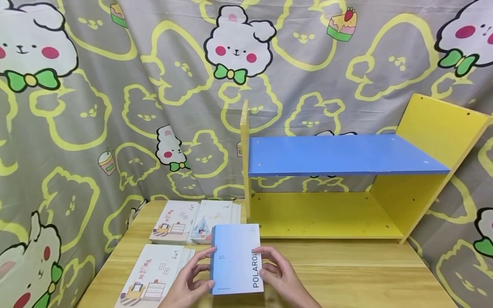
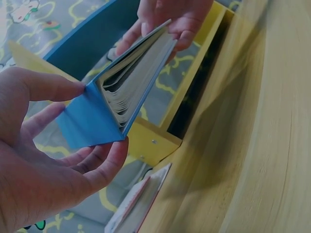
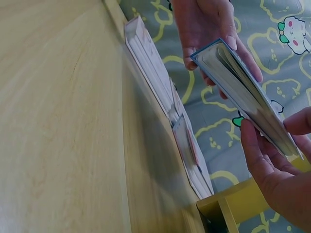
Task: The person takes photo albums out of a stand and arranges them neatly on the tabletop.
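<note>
A light-blue book [image 1: 236, 261] marked "POLAROID" is held above the wooden table, its front cover facing up in the head view. My left hand [image 1: 191, 279] grips the spine side, thumb and fingers around it; in the left wrist view the blue spine [image 2: 92, 119] lies between them. My right hand [image 1: 280, 276] pinches the opposite edge, thumb on the cover. From the right wrist the page block [image 3: 238, 90] shows along one edge, with small gaps between the leaves. Both wrist views show the book raised off the tabletop.
Stacks of white illustrated books sit on the table's left: a front stack [image 1: 152, 273], a back-left stack [image 1: 175, 220] and another stack [image 1: 215, 214] beside it. A yellow shelf unit with a blue board [image 1: 339, 154] stands at the back right. Behind hangs a patterned curtain [image 1: 185, 98].
</note>
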`<state>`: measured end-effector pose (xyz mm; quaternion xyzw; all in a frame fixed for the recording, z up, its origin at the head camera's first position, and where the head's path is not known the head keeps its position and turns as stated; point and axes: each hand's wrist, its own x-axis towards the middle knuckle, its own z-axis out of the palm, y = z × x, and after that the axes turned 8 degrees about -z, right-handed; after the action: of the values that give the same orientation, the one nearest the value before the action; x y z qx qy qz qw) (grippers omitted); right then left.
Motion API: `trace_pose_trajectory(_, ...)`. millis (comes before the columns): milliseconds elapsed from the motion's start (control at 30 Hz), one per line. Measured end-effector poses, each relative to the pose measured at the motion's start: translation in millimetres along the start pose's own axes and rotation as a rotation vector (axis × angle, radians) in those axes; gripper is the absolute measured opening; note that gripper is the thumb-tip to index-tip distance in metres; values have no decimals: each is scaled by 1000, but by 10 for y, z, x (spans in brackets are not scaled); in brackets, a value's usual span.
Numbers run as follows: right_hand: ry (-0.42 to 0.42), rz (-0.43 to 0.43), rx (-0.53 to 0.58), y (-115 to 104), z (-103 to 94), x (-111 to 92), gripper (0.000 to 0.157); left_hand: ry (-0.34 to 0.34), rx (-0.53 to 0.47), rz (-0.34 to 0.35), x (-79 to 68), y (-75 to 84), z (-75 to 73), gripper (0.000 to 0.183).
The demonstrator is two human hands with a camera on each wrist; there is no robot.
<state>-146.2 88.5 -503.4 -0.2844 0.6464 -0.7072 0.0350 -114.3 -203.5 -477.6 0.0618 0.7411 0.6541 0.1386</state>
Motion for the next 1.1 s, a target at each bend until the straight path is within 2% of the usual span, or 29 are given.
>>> trace_pose_trajectory(267,-26,0,31,22,45,28,48,8,0,-9,-24,-3,-58,70)
trace_pose_trajectory(500,-21,9,12,41,110,51,48,20,4,-18,-59,-7,-117,72)
trace_pose_trajectory(767,-54,9,94,71,161,61,47,42,-19,-64,-107,-37,-168,72)
trace_pose_trajectory(1100,-42,26,108,75,198,66,47,47,-7,-43,-129,-74,-191,72)
